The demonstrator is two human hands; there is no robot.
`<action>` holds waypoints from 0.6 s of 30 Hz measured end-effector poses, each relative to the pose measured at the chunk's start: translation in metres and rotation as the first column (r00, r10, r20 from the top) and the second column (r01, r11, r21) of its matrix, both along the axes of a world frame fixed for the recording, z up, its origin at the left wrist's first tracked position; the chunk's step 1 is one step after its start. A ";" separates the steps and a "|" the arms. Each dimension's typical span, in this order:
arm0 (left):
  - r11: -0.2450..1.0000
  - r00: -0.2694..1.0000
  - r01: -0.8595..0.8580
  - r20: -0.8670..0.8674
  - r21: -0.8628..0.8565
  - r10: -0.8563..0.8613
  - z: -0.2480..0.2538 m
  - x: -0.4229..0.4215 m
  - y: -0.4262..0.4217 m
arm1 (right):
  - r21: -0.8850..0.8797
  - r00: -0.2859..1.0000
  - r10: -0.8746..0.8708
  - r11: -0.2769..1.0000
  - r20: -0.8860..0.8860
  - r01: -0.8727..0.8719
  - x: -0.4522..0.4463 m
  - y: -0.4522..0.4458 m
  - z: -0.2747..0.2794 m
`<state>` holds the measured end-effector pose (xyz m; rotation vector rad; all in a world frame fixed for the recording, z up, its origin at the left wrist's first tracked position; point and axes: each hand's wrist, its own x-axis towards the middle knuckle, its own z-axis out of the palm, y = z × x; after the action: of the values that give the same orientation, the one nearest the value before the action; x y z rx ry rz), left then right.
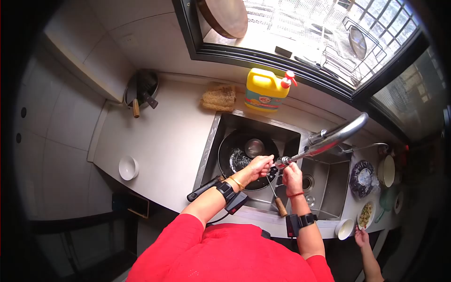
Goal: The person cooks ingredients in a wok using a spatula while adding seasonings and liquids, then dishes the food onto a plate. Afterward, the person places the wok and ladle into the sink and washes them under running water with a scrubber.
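My left hand is closed, its fingers curled over the wok just left of the faucet nozzle. My right hand is closed too, right beside the nozzle; what either hand holds, if anything, is hidden. Below them a black wok with some water in it sits in the left basin, its dark handle over the front edge. A metal ladle lies in the wok, its wooden-ended handle pointing toward me.
A yellow jug with a red pump and a brown scrubber stand behind the sink. White bowls stand at either side. Another person's hand touches a plate of food at right. Pan with knives back left.
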<state>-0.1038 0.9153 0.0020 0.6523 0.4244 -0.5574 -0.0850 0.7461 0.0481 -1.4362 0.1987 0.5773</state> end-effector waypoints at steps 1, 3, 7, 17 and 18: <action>0.998 0.999 0.021 0.041 0.065 -0.024 0.003 0.000 0.005 | -0.120 0.985 0.075 0.991 0.157 -0.056 0.001 -0.010 -0.001; 0.922 0.990 0.042 0.110 0.385 -0.091 -0.010 -0.002 0.023 | -0.210 0.859 0.095 0.977 0.503 0.015 -0.006 -0.008 0.018; -0.070 0.829 -0.441 0.376 0.895 -0.413 -0.013 0.011 0.092 | -0.430 0.750 0.409 0.884 0.519 -0.184 0.000 0.008 0.053; -0.529 0.891 -0.418 0.221 0.739 -0.396 -0.021 0.051 0.187 | -0.937 0.539 0.810 0.334 0.231 -0.100 -0.025 -0.030 0.031; -0.506 0.868 -0.484 0.320 0.713 -0.380 -0.019 0.050 0.182 | -0.973 0.556 0.830 0.165 0.047 -0.164 -0.037 -0.044 0.026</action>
<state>-0.0536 1.0969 -0.0170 2.7112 0.3322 0.5487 -0.1219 0.7023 0.0746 -2.8303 -0.7378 0.5564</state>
